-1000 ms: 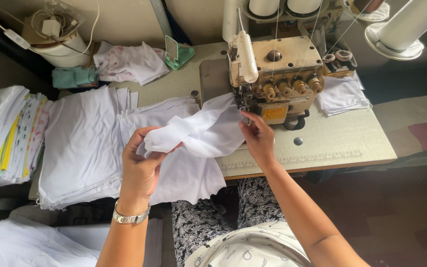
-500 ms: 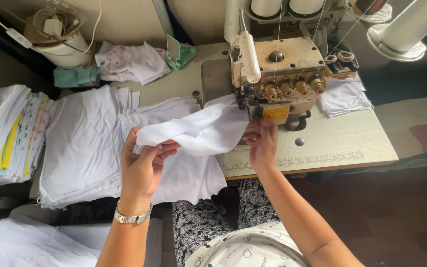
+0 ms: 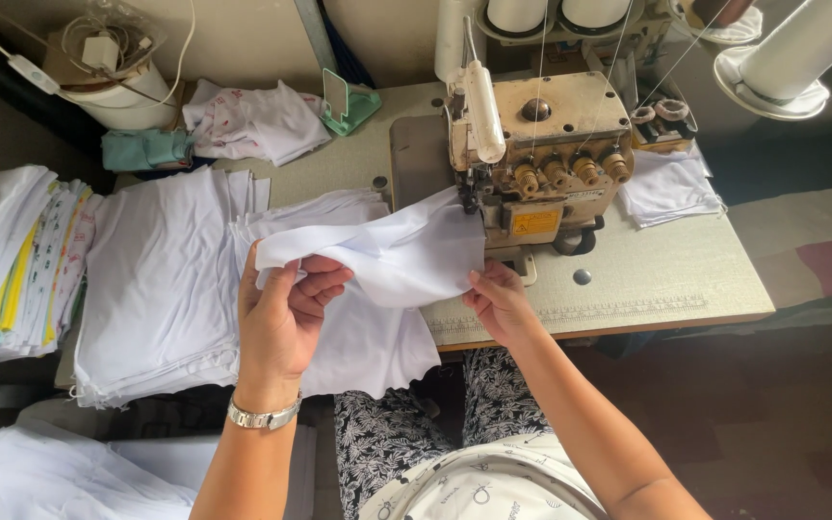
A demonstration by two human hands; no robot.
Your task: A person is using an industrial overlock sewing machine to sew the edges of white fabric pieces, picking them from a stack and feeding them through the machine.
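A piece of white fabric stretches between my two hands above the table's front edge. My left hand, with a metal watch on the wrist, pinches the fabric's left end. My right hand grips its right edge just below the cream-coloured sewing machine. The fabric's upper right corner reaches up to the machine's needle area. Under the held piece lies a stack of white fabric pieces spread over the left part of the table.
The sewing table ends close to my lap. A folded pile of white and coloured cloth lies far left. A small white stack sits right of the machine; a crumpled printed cloth, green stand and thread spools are behind.
The fabric has moved down and left with both hands. My left hand has spread its end flatter; my right hand has slid lower along the edge, away from the machine.
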